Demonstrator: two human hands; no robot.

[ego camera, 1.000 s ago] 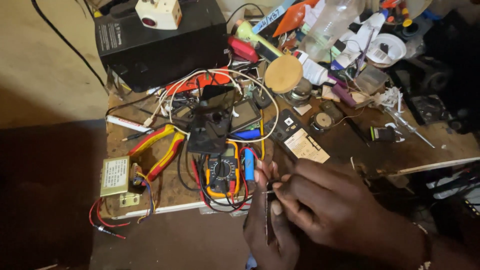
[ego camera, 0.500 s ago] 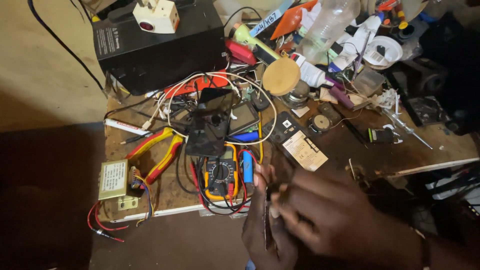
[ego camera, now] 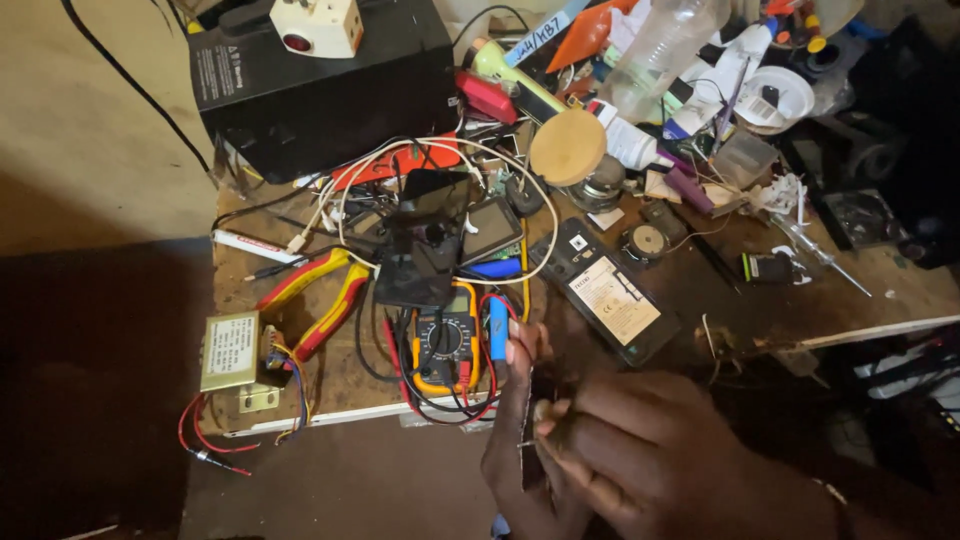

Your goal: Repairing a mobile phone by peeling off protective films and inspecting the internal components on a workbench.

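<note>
I count one multimeter (ego camera: 445, 345), one pair of red-and-yellow pliers (ego camera: 318, 300) and one small transformer (ego camera: 230, 350) on the workbench (ego camera: 780, 310). Below its front edge, my left hand (ego camera: 520, 450) grips a thin dark strip (ego camera: 533, 440); my right hand (ego camera: 660, 455) pinches it, fingertips closed.

A black battery pack (ego camera: 615, 293) with a cream rectangular label lies mid-counter. The multimeter (ego camera: 445, 340) shows a small grey screen. A white label marks the black box (ego camera: 320, 85) at the back; the transformer (ego camera: 230, 350) carries a yellowish one.
</note>
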